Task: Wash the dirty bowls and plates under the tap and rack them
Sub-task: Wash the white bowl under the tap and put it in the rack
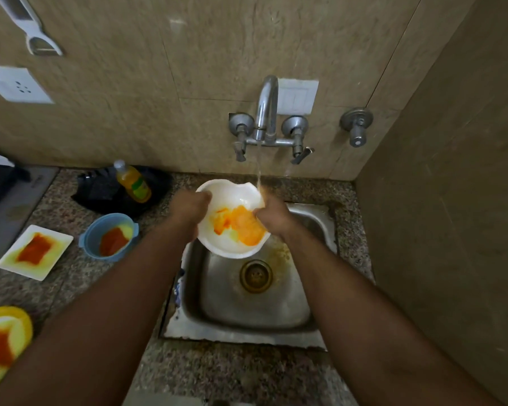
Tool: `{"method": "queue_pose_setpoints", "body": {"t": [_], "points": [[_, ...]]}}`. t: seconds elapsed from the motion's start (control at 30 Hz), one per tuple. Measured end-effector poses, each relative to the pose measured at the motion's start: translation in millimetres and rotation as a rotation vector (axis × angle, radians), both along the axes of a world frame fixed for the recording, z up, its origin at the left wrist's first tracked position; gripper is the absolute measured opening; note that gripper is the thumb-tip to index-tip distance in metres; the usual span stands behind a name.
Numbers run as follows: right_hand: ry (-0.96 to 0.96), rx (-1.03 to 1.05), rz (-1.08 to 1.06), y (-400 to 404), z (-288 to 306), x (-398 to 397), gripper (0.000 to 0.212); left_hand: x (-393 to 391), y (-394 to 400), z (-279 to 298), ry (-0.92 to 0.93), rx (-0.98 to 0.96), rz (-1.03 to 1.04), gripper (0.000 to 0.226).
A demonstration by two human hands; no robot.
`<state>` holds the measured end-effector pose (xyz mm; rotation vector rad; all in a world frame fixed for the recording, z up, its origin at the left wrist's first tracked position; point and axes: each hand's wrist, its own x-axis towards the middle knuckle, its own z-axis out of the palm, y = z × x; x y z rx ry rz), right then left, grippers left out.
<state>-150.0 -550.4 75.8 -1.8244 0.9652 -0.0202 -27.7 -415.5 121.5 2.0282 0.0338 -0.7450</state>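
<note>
Fingers (201,197) of the left hand (188,210) are curling over the near-left rim of the white bowl (232,194), holding it tilted over the sink (247,323), while the right hand (272,213) is pressing down into the bowl at its right side, rubbing at the orange mess; whether those fingers are pinching anything I can't tell, they're hidden. Water from the tap (266,112) is running down onto the bowl's far right edge. Looks like a stiff ceramic or melamine bowl, so it's probably going to be slick once wet and greasy, and chippy if it knocks the steel. I'd be keeping the grip on the rim with the thumb inside, not on the smooth belly. Over on the table (71,288) a blue bowl (109,235), a square white plate (34,252) and a yellow plate (3,344) are sitting with red sauce on them, waiting their turn, next to a soap bottle (133,183).
</note>
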Motion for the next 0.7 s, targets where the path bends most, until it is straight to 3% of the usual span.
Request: {"method": "queue_pose_setpoints", "body": {"t": [0.07,0.13,0.2,0.27,0.37,0.47,0.53,0.6,0.7], "points": [[-0.062,0.160,-0.099,15.1,-9.5,-8.1,0.071,-3.5,0.8,-8.9,-0.037,0.036,0.096,0.044],[-0.106,0.200,-0.250,32.3,-22.2,-12.7,0.061,-11.0,2.9,-13.4,-0.027,0.056,0.168,0.046],[-0.002,0.116,-0.404,37.8,-32.9,-9.2,0.038,-19.3,3.2,-17.9,-0.060,0.094,0.143,0.044],[0.143,0.099,-0.468,30.0,-36.4,-4.9,0.050,-28.2,2.5,-18.4,-0.121,0.140,0.083,0.042],[0.225,0.190,-0.397,17.9,-26.5,0.1,0.060,-30.4,3.3,-16.5,-0.195,0.152,0.041,0.042],[0.141,-0.120,-0.270,32.2,-24.8,1.0,0.044,-28.4,2.3,-9.1,-0.232,0.133,0.116,0.041],[0.068,-0.157,-0.171,53.9,-30.3,-5.3,0.062,-26.5,2.1,-5.5,-0.233,0.133,0.169,0.041],[0.146,-0.190,0.037,71.4,-38.9,-13.3,0.083,-26.8,3.5,-3.9,-0.226,0.150,0.164,0.041],[0.302,-0.372,0.269,63.3,-53.4,-22.9,0.080,-32.6,7.7,-7.7,-0.248,0.171,0.096,0.040]]}}
